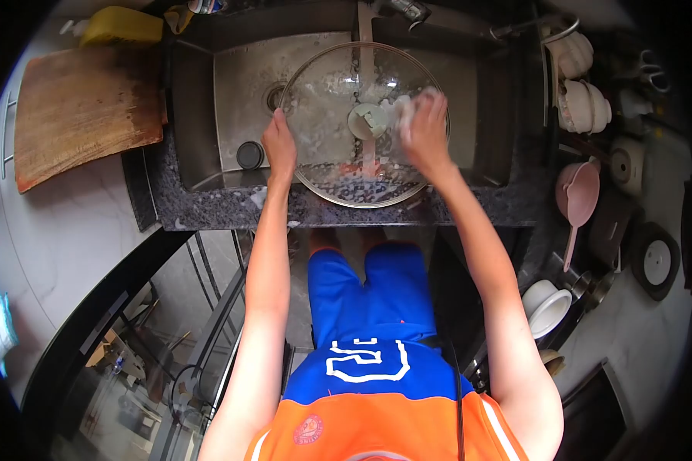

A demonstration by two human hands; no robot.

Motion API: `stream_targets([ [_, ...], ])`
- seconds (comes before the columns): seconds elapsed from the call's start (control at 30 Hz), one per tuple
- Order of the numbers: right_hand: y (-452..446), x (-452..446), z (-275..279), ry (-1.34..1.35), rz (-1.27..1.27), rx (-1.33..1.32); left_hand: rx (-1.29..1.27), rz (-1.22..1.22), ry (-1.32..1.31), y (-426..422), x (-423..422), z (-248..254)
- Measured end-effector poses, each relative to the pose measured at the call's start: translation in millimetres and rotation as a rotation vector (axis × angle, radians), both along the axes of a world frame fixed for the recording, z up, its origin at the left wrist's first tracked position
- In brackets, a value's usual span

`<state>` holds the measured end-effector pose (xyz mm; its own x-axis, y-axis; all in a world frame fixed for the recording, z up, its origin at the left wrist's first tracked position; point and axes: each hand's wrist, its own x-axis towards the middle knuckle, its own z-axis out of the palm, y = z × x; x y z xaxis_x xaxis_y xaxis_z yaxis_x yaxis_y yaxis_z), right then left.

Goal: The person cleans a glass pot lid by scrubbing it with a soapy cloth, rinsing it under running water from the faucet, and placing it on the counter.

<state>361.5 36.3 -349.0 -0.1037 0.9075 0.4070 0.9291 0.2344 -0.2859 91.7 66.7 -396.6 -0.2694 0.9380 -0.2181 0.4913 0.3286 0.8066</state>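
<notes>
A large round glass pot lid [323,142] with a metal rim lies over the sink [238,69], wet with foam and drops. A pale round knob [364,121] sits at its middle. My left hand [279,146] grips the lid's left rim, thumb towards the glass. On the right part of the lid, my right hand [427,138] is closed and slightly blurred. White foam shows at its fingers, and whatever they press against the glass is hidden. A dark round cap-like piece [250,155] rests in the left basin, below the drain [277,97].
A wooden cutting board [88,115] stands left of the sink, with a yellow container [121,27] behind it. Stacked bowls [584,106], a pink ladle-shaped scoop [577,190] and a white pot [547,307] are at the right. The granite counter edge [223,209] runs in front.
</notes>
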Motion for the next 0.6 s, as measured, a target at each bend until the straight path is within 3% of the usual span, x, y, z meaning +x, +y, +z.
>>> stream_targets([
  [0.03, 20, 10, -7, 0.002, -0.002, -0.005, -0.005, -0.002, 0.002, -1, 0, 0],
  [0.1, 51, 26, -15, 0.281, 0.007, -0.077, -0.033, 0.012, -0.002, 0, 2, 1],
  [0.2, 30, 19, -8, 0.396, 0.059, -0.051, -0.042, -0.017, 0.028, 0, 1, 3],
  [0.37, -54, -5, 12, 0.275, 0.155, -0.181, 0.111, -0.010, 0.056, 0, 7, 5],
  [0.53, 40, 18, -9, 0.264, 0.034, -0.138, 0.039, -0.019, 0.041, -2, 2, 3],
  [0.6, 60, 24, -11, 0.391, -0.068, -0.228, 0.041, -0.012, 0.068, 0, -1, -6],
])
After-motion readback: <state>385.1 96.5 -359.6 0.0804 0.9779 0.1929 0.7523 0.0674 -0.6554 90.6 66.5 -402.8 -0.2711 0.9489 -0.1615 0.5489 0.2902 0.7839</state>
